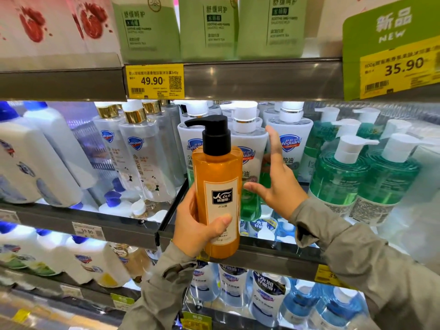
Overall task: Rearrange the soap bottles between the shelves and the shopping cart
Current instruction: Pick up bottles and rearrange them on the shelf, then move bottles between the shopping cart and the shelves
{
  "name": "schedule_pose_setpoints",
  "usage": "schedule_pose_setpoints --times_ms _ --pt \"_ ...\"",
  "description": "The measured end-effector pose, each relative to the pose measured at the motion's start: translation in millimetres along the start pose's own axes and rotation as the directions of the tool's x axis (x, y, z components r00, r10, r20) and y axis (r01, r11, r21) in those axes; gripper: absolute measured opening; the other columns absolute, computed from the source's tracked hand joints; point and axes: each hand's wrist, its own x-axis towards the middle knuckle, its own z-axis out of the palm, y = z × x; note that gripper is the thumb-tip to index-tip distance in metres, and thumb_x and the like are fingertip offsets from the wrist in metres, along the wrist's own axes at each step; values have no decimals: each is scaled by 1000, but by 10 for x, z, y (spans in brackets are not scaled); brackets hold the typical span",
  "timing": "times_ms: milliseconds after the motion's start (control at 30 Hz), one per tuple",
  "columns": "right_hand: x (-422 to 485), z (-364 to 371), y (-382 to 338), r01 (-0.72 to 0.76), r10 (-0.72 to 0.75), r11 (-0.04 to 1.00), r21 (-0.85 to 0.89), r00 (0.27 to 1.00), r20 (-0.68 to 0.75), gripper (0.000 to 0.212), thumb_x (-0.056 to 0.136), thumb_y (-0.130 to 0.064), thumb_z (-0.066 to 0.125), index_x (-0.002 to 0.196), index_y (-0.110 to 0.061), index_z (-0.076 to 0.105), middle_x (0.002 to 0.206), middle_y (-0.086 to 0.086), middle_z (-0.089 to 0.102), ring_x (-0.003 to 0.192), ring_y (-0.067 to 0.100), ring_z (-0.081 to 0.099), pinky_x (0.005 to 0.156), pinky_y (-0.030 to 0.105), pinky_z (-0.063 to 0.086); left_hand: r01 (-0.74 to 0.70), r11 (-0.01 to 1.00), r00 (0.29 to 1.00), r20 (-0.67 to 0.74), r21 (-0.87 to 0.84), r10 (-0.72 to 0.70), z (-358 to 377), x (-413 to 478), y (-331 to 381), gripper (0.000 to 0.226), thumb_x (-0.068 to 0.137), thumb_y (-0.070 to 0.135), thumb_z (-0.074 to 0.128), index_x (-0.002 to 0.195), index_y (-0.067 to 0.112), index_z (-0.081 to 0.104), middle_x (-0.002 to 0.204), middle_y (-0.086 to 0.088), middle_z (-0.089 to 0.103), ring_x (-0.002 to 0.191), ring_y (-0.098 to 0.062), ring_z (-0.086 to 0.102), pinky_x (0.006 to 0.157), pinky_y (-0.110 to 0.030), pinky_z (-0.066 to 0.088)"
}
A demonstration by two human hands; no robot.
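The orange soap bottle (217,198) is upright in front of the shelf rail (273,254), its base overlapping that rail in the view; its body is translucent amber with flat sides. It carries a tall cream label (221,206) with a black logo patch, and a black pump head (215,135) whose spout points left. Directly behind the bottle stand white Safeguard bottles (252,148); to the right of it are green pump bottles (338,177); to the left of it are clear bottles with gold caps (147,158); above it and to the left hangs a yellow price tag (154,81) reading 49.90.

The left hand (190,225) grips the bottle's lower half; its thumb (220,221) lies across the front of the label and the fingers wrap round the back, out of sight. The right hand (277,179) is just right of the bottle and holds nothing; its fingers are straight and spread wide, palm facing the bottle, thumb reaching towards it without touching. Whether its fingertips touch the white bottles cannot be told.

Both forearms, in grey sleeves (352,253), rise from below the bottle towards the shelf.
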Motion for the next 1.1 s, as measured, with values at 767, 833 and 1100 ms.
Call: schedule_pose_setpoints --times_ms 767,833,1100 --pt "-556 -835 -50 24 45 977 -214 949 312 57 80 -32 73 130 -28 45 113 -5 49 99 11 50 76 11 37 -23 998 989 -144 -55 15 517 -240 534 87 31 62 86 97 15 54 85 16 73 79 -3 70 65 -15 53" --pt "-557 -930 -49 71 36 958 -279 932 360 48 81 -38 71 123 -28 51 108 -7 53 96 11 54 76 19 39 -36 999 989 -143 -37 30 605 -305 579 82 28 47 88 95 15 53 83 18 73 77 0 69 64 -13 53" --pt "-722 -1339 -161 124 83 906 -406 886 456 38 82 -47 66 116 -32 56 100 -10 55 92 12 55 87 36 49 -58 997 983 -178 -49 48 949 -594 818 84 34 57 87 99 15 54 87 13 74 81 -5 70 67 -17 54"
